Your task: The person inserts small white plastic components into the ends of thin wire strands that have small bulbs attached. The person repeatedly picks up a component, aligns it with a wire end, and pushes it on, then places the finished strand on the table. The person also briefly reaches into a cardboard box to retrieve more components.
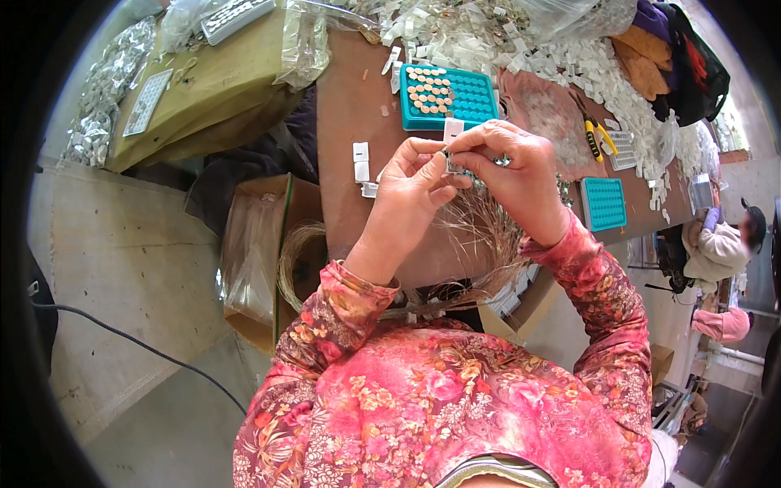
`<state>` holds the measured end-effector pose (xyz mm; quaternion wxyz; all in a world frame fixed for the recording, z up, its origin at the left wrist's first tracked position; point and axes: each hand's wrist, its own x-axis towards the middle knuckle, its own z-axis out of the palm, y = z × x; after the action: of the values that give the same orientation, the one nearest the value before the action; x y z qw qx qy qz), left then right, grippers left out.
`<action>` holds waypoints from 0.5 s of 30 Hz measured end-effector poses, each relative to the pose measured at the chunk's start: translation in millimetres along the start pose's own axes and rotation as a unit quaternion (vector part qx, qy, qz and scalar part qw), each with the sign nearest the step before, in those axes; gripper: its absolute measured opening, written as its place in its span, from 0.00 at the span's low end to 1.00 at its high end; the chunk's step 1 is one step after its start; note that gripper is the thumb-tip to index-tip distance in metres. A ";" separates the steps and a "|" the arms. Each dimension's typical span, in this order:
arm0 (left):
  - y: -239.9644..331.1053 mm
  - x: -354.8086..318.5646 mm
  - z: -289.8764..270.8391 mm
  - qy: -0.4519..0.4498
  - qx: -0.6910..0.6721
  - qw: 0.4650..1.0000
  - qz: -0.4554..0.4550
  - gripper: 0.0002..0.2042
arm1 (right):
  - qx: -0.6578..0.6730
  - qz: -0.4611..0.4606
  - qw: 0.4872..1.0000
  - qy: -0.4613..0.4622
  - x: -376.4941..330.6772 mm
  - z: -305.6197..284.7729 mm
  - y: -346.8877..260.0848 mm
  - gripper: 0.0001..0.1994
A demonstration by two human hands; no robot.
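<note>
My left hand [410, 185] and my right hand [514, 169] meet over the brown table, fingertips pinched together. Between them is a small piece with a greenish glint, too small and too covered by the fingers to name. Just beyond the fingertips shows a small white plastic piece [453, 128]; whether it is held or lies on the table I cannot tell. Under my right hand spreads a tangle of thin copper-coloured wires [486, 232]. Past the hands sits a teal tray [473, 84], with round pinkish discs [429, 91] in its left part. White pieces [361, 163] lie left of my hands.
White plastic pieces [521, 49] are heaped along the table's far side. Yellow-handled pliers [596, 140] and a second teal tray [604, 203] lie to the right. A plastic-lined carton [254, 244] stands at lower left. Another person [720, 244] is at far right.
</note>
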<state>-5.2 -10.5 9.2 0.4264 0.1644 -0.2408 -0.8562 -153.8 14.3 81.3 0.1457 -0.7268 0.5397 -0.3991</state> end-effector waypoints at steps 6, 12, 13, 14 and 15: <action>-7.0 3.7 -8.9 -0.039 -0.125 0.991 -0.001 0.09 | -0.200 -0.219 0.954 0.042 -11.6 6.8 4.2 0.12; -8.9 4.4 -12.1 -0.031 -0.093 0.995 0.015 0.09 | -0.059 0.020 0.996 0.069 26.6 -3.9 46.6 0.09; -9.4 4.0 -11.7 -0.016 -0.078 0.997 0.017 0.09 | -0.099 0.045 0.993 0.040 35.6 -2.6 57.9 0.08; -9.6 4.0 -11.4 -0.007 -0.066 0.998 0.019 0.08 | -0.144 0.036 0.988 0.028 40.0 0.7 67.7 0.08; -9.1 4.4 -11.6 0.002 -0.053 0.998 0.023 0.08 | -0.189 0.025 0.982 0.016 44.7 4.8 77.0 0.08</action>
<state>-8.1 -12.4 -5.8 0.4548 0.1376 -0.1976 -0.8574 -197.4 -56.0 47.7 0.0074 -0.7211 0.6256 -0.2977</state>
